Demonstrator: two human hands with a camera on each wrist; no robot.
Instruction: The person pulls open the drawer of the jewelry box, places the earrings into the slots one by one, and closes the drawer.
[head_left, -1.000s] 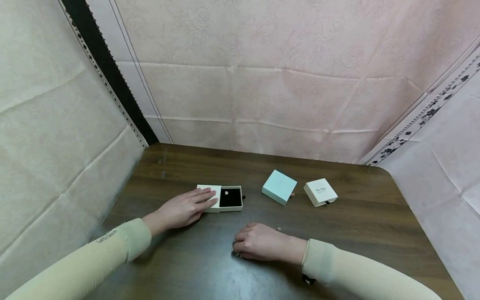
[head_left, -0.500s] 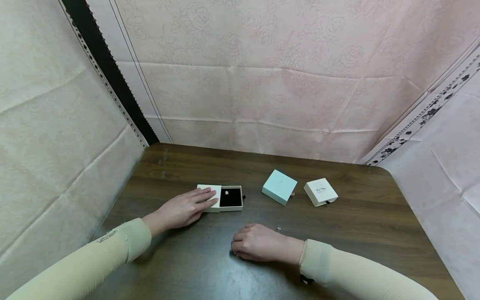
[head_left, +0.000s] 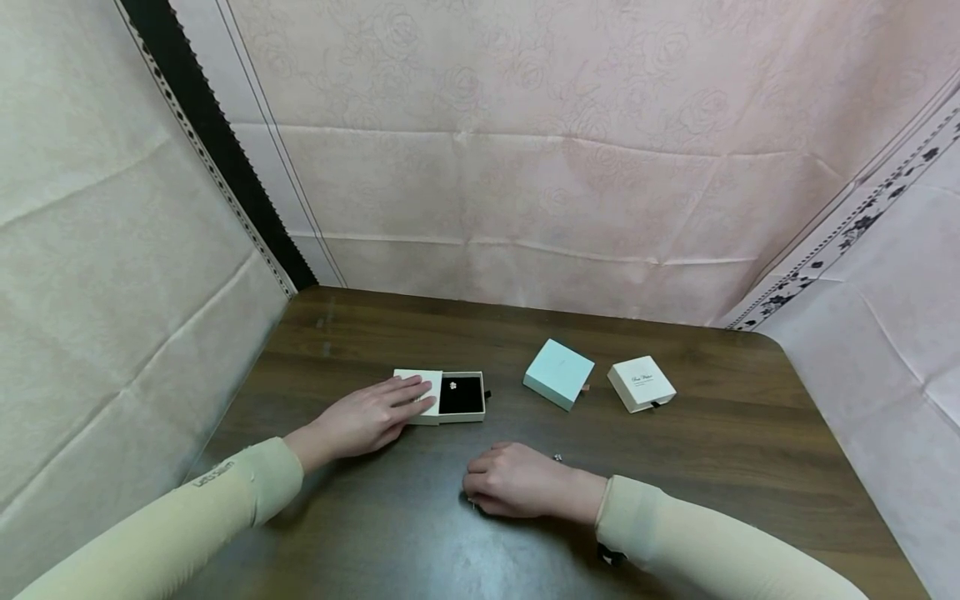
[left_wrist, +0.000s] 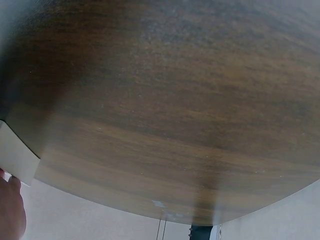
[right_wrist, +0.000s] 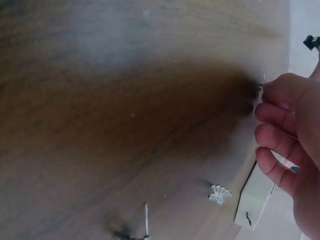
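Observation:
My left hand (head_left: 369,419) lies over the white sleeve of a small jewellery box (head_left: 420,416), fingers stretched across its top. The box's drawer (head_left: 462,417) is slid out to the right, and a tiny sparkling stud (head_left: 453,386) sits on its black lining. Low over the table, my right hand (head_left: 513,482) pinches a small stud earring (right_wrist: 261,87) between thumb and forefinger. Its thin post shows in the right wrist view, while much of it is hidden by the fingertips. On the table near that hand lie a sparkling cluster earring (right_wrist: 219,194) and another earring with a thin post (right_wrist: 146,220).
A light blue box (head_left: 558,372) and a white box (head_left: 642,384) with printed lettering and a black ribbon tab stand to the right, farther back on the brown wooden table (head_left: 712,467). Pale cloth (head_left: 487,192) hangs behind the table and at both sides.
My right hand and forearm have shifted slightly, with the sleeve a little farther left. My left hand and the boxes stay where they were.

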